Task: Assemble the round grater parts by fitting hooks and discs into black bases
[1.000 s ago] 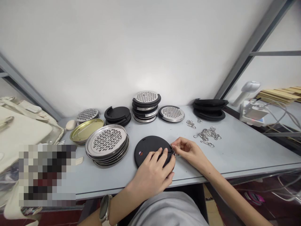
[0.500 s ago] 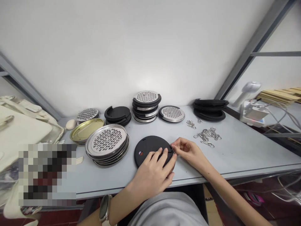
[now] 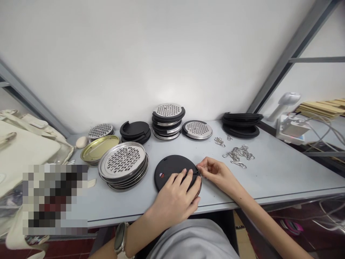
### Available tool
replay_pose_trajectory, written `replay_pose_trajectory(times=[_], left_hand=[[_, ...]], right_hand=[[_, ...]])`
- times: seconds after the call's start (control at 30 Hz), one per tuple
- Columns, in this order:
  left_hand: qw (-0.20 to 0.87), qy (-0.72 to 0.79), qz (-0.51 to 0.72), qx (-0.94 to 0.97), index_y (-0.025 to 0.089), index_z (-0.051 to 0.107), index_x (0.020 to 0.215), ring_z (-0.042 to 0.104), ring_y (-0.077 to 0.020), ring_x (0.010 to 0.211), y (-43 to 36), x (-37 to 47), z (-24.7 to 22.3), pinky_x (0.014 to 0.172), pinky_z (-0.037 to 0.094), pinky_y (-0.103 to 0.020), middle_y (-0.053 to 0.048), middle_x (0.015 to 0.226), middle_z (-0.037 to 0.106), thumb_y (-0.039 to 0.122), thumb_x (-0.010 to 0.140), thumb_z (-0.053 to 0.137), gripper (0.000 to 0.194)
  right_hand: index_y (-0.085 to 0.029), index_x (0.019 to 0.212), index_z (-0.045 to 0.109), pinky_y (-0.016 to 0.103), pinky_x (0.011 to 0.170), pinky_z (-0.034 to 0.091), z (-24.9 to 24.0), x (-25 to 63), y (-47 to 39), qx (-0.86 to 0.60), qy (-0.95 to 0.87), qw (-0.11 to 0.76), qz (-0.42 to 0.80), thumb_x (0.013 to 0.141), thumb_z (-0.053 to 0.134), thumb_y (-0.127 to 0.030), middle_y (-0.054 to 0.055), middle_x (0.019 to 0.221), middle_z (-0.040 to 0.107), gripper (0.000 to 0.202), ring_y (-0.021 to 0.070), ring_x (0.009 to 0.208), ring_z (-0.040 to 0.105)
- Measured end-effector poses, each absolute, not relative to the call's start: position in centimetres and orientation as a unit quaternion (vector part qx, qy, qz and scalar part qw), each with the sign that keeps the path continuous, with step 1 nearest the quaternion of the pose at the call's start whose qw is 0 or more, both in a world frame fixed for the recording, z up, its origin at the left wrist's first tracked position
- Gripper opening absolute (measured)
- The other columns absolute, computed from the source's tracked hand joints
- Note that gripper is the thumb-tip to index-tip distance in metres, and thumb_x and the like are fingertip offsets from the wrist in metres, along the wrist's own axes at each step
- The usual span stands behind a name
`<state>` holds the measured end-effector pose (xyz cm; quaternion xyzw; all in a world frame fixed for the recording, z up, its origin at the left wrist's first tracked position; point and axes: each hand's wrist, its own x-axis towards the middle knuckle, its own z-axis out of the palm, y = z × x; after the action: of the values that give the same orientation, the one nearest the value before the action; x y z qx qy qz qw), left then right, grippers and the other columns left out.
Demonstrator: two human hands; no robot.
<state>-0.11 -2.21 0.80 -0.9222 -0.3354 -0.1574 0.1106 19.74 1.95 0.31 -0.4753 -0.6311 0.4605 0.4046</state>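
A round black grater base [image 3: 171, 163] lies flat on the table, close to the front edge. Across its near right side my left hand [image 3: 175, 194] is laid, fingers curled over the top and thumb at the near rim, gripping it. My right hand [image 3: 215, 174] pinches a small metal wire clip [image 3: 199, 174] at the base's right edge; most of the clip is hidden by the fingers. To the right, loose wire clips [image 3: 238, 153] lie in a heap. Left of the base stands a stack of metal grating discs [image 3: 125, 162].
Gold-coloured discs [image 3: 99, 149] and black bases [image 3: 135, 132] sit at the back left. Assembled graters [image 3: 167, 111] are stacked by the wall, with a single grater [image 3: 198, 128] beside them. More black rings [image 3: 241, 126] stand at the back right. A cream bag [image 3: 29, 144] is at far left.
Hardly anything differs: the camera view has shifted slightly. Both hands keep their places at the black base, the right fingers still pinched at its edge.
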Motion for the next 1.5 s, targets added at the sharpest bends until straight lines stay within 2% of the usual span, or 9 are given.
replay_pose_trajectory(times=[0.2, 0.43, 0.63, 0.83, 1.07, 1.4, 1.5], left_hand=[[0.103, -0.333, -0.154, -0.925, 0.015, 0.043, 0.134, 0.045, -0.0289, 0.123, -2.16, -0.11, 0.89, 0.094, 0.038, -0.04, -0.014, 0.136, 0.047, 0.036, 0.095, 0.038, 0.045], [0.111, -0.335, -0.156, -0.923, 0.015, 0.044, 0.134, 0.045, -0.0286, 0.123, -2.18, -0.06, 0.8, 0.094, 0.038, -0.04, -0.014, 0.136, 0.048, 0.036, 0.094, 0.04, 0.045], [0.11, -0.336, -0.155, -0.922, 0.013, 0.042, 0.135, 0.045, -0.0287, 0.123, -2.17, -0.06, 0.76, 0.094, 0.038, -0.04, -0.014, 0.137, 0.047, 0.037, 0.095, 0.039, 0.047], [0.105, -0.336, -0.148, -0.924, 0.013, 0.041, 0.136, 0.043, -0.0296, 0.125, -2.24, -0.12, 0.64, 0.095, 0.036, -0.041, -0.015, 0.138, 0.045, 0.037, 0.095, 0.036, 0.047], [0.106, -0.338, -0.152, -0.923, 0.012, 0.039, 0.138, 0.043, -0.0289, 0.124, -2.17, -0.11, 0.64, 0.096, 0.035, -0.04, -0.014, 0.137, 0.046, 0.037, 0.096, 0.035, 0.049], [0.111, -0.337, -0.156, -0.922, 0.011, 0.038, 0.138, 0.043, -0.029, 0.124, -2.19, -0.14, 0.54, 0.097, 0.035, -0.04, -0.014, 0.137, 0.046, 0.037, 0.095, 0.036, 0.05], [0.109, -0.335, -0.157, -0.923, 0.011, 0.038, 0.138, 0.043, -0.029, 0.124, -2.18, -0.15, 0.49, 0.097, 0.035, -0.04, -0.014, 0.137, 0.046, 0.037, 0.096, 0.035, 0.05]], right_hand=[[-0.019, 0.078, 0.056, 0.025, 0.062, 0.041, 0.34, 19.82, 1.89, -0.469, -0.633, 0.404, 0.465, 0.082, 0.059, -0.049, -0.001, 0.069, 0.055, 0.031, 0.0128, 0.064, 0.049], [-0.019, 0.079, 0.057, 0.025, 0.061, 0.04, 0.19, 19.84, 1.93, -0.461, -0.641, 0.412, 0.455, 0.084, 0.058, -0.048, -0.002, 0.067, 0.051, 0.03, 0.012, 0.063, 0.047], [-0.019, 0.084, 0.059, 0.025, 0.062, 0.043, 0.08, 19.8, 2.0, -0.476, -0.624, 0.424, 0.452, 0.082, 0.061, -0.048, 0.0, 0.069, 0.056, 0.029, 0.0134, 0.066, 0.052], [-0.018, 0.079, 0.064, 0.027, 0.065, 0.045, 0.1, 20.15, 2.02, -0.483, -0.633, 0.397, 0.457, 0.082, 0.06, -0.048, 0.002, 0.069, 0.061, 0.031, 0.0147, 0.067, 0.055], [-0.019, 0.093, 0.064, 0.028, 0.07, 0.049, 0.5, 20.16, 2.01, -0.477, -0.591, 0.423, 0.494, 0.074, 0.067, -0.053, 0.003, 0.077, 0.064, 0.039, 0.0156, 0.073, 0.06], [-0.017, 0.078, 0.063, 0.027, 0.071, 0.046, 0.95, 20.38, 2.01, -0.507, -0.591, 0.384, 0.496, 0.074, 0.066, -0.055, 0.004, 0.073, 0.063, 0.038, 0.0165, 0.072, 0.057], [-0.017, 0.074, 0.061, 0.024, 0.064, 0.041, 1.01, 20.23, 1.94, -0.509, -0.595, 0.378, 0.493, 0.077, 0.064, -0.052, 0.0, 0.068, 0.058, 0.035, 0.0129, 0.066, 0.051]])
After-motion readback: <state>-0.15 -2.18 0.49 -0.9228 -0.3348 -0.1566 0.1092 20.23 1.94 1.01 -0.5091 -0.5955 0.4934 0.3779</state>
